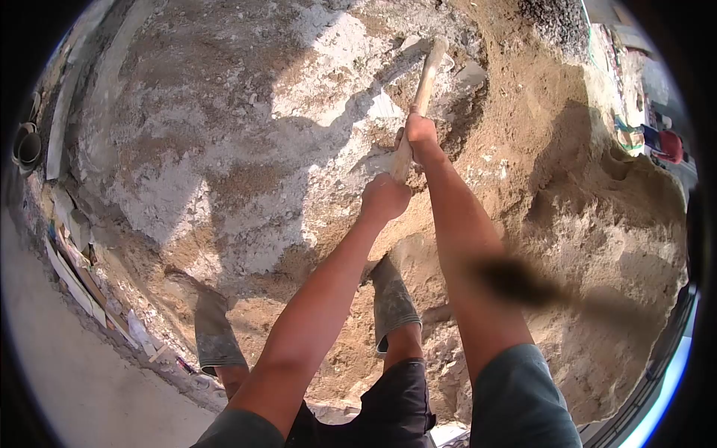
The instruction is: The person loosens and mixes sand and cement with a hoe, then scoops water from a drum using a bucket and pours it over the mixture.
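Head view: left hand (pixel 387 196) and right hand (pixel 421 133) both grip handle (pixel 429 81), its far end toward 1 o'clock, near rubble (pixel 328 82). Apparent step: working rubble; next move calls for firm two-handed control.

From my remote view, I see 1 wooden handle (pixel 427 84), pale tan, round and smooth-looking, gripped by 2 hands. It slants up and slightly right, its far end rounded and reaching away over the ground. The left hand (pixel 386 198) wraps its near end; the right hand (pixel 421 130) closes around it farther along. At the far end I cannot make out clearly what the handle joins. Below it I see loose soil (pixel 328 201), brown and chalky white, crumbly and uneven, partly sunlit and partly shaded.
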